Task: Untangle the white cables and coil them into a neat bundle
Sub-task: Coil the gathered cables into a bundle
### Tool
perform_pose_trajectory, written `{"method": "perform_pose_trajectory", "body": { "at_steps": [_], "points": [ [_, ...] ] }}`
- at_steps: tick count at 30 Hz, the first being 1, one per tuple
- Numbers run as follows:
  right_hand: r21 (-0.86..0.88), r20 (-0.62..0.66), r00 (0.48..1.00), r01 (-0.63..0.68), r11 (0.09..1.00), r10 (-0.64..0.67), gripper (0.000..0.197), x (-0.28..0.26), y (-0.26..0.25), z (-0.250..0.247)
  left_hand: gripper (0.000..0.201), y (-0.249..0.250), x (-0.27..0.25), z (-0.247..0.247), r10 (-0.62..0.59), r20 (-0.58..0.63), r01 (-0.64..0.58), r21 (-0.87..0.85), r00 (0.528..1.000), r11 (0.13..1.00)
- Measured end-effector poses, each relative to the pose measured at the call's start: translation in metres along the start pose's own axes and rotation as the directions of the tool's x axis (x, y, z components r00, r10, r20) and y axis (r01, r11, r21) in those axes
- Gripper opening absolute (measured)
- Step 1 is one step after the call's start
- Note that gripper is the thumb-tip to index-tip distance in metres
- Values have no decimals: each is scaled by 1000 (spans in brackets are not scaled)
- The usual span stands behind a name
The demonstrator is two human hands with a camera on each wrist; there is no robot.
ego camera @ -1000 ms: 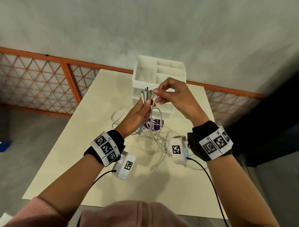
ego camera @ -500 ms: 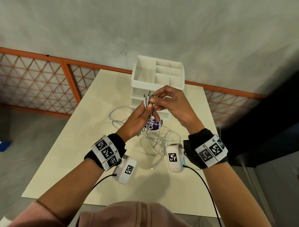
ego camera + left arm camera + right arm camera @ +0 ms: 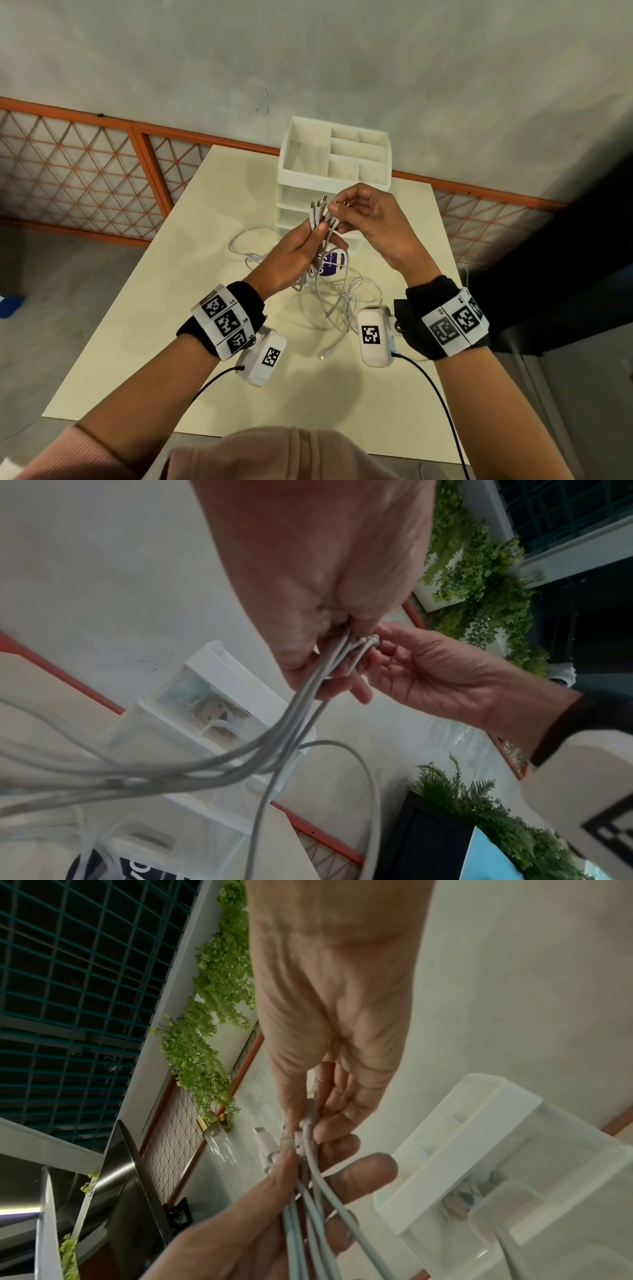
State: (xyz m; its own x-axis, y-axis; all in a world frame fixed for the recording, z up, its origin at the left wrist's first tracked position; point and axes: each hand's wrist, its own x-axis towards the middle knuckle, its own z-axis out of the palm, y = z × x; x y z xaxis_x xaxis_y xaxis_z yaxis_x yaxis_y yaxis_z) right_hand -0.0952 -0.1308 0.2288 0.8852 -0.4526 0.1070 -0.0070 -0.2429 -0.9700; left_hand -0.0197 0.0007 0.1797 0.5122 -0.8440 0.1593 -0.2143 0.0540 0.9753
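Several white cables [image 3: 337,301] hang in loose loops from my hands down to the table [image 3: 171,325]. My left hand [image 3: 301,246] grips a bunch of their plug ends [image 3: 317,212], which stick up above its fingers. My right hand [image 3: 356,212] pinches one more plug end right beside the bunch. In the left wrist view the cables [image 3: 301,704] run out of my left hand [image 3: 329,615], with the right hand [image 3: 411,666] touching their ends. In the right wrist view the right hand [image 3: 325,1096] pinches a plug [image 3: 310,1112] over the left hand [image 3: 274,1204]. One loose plug [image 3: 325,353] lies on the table.
A white drawer organiser [image 3: 335,164] with open top compartments stands just behind my hands. A purple round label [image 3: 329,263] lies under the cables. An orange lattice railing [image 3: 85,178] runs behind the table, and a grey wall rises beyond it.
Both hands have stayed raised together over the table. The right hand has drawn in closer to the plug ends held by the left hand.
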Motion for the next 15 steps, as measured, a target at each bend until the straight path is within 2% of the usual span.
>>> {"method": "perform_pose_trajectory", "body": {
  "at_steps": [4, 7, 10, 15],
  "points": [
    [-80, 47, 996, 74, 994, -70, 21, -1, -2, -2, 25, -1, 2, -1, -13, 41, 11, 57, 999, 998],
    [-130, 58, 993, 108, 986, -102, 17, 0, -2, -1, 28, -2, 5, -4, -35, 129, 21, 107, 991, 994],
    [-120, 46, 994, 101, 988, -96, 15, 1, -1, -1, 32, 1, 5, -8, -65, 195, 49, 85, 979, 995],
    [-76, 35, 993, 113, 991, -111, 17, 4, 2, 1, 19, 2, 8, -3, -37, 177, 35, 14, 983, 999]
  ]
}}
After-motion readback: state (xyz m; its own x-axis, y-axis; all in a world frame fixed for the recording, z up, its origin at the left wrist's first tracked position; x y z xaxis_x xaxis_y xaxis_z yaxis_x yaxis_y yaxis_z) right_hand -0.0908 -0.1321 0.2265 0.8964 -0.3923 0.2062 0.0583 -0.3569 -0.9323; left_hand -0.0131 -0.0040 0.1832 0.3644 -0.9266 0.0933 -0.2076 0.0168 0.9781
